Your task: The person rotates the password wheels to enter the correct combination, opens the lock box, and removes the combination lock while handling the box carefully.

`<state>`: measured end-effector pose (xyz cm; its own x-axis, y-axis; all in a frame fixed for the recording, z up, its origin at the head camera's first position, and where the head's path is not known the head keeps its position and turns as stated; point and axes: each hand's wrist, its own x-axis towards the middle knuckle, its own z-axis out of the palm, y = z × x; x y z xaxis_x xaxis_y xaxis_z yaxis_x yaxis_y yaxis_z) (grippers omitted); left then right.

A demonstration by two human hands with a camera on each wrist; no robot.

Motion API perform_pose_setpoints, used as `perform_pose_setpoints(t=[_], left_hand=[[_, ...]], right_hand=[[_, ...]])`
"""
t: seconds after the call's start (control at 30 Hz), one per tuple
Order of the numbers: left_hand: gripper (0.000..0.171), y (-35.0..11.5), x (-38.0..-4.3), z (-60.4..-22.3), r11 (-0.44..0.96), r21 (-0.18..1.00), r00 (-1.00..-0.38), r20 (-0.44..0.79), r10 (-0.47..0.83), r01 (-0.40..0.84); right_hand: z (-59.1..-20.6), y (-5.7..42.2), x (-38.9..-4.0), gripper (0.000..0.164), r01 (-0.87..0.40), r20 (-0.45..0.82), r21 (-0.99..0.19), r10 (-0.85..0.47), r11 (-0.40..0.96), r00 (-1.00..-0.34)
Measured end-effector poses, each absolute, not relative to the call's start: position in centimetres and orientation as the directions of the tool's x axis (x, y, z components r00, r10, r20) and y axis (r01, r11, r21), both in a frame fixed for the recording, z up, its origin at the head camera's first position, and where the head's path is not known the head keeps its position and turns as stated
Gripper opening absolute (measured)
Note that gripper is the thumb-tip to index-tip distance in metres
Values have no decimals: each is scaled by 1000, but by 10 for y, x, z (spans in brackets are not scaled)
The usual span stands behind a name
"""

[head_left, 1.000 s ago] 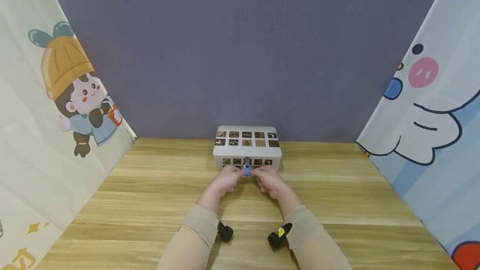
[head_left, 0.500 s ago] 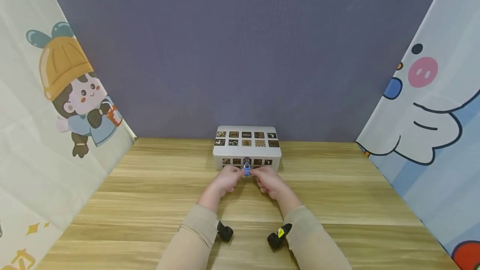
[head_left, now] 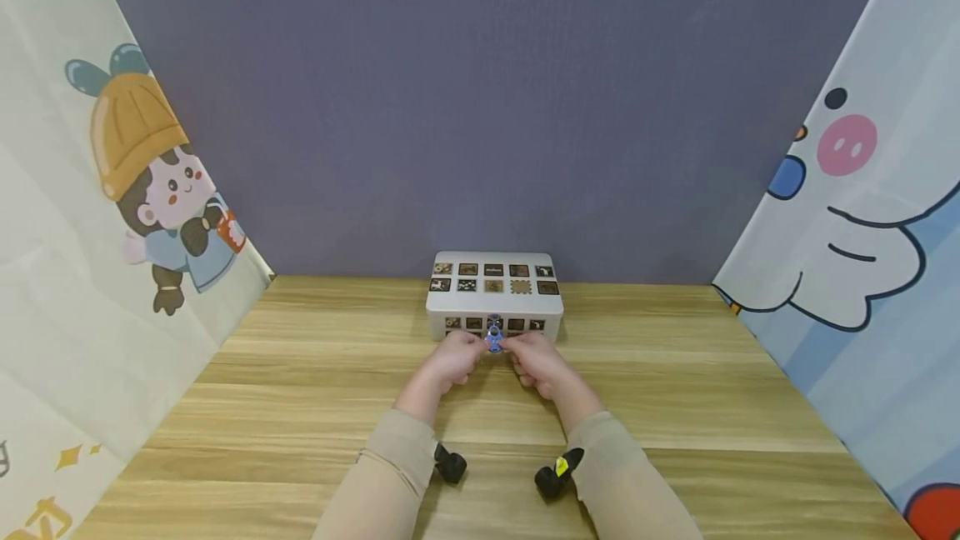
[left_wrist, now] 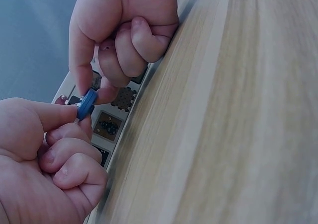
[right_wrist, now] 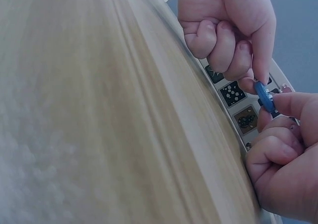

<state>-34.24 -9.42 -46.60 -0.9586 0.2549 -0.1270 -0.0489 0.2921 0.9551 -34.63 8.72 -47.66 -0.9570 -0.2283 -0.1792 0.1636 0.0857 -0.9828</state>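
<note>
A small blue piece [head_left: 493, 340], with a round feature at its top, is held between both hands in front of a white box. From the side it is flat and thick, with pale bumps on one face, as the blue piece [left_wrist: 87, 104] appears in the left wrist view. My left hand [head_left: 456, 358] pinches its left side between thumb and index finger. On the opposite side my right hand [head_left: 537, 361] pinches it likewise. The other fingers of both hands are curled in. Its exact kind is too small to tell.
The white box [head_left: 493, 303], lid down and covered with dark square pictures, stands on the wooden table [head_left: 345, 357] near a grey back wall [head_left: 487, 107]. Cartoon-printed curtains [head_left: 45, 232] flank the table. Black wrist-worn pieces [head_left: 450, 465] stick out from both sleeves.
</note>
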Motion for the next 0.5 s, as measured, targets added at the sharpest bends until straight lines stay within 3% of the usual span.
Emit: perform_pose_setpoints(t=[0.5], left_hand=[[36,-95,-344,-468,272,961,-956,-126,264,-51]], right_hand=[[-476,90,-348,25,184,-191,-982,-218,52,-957]])
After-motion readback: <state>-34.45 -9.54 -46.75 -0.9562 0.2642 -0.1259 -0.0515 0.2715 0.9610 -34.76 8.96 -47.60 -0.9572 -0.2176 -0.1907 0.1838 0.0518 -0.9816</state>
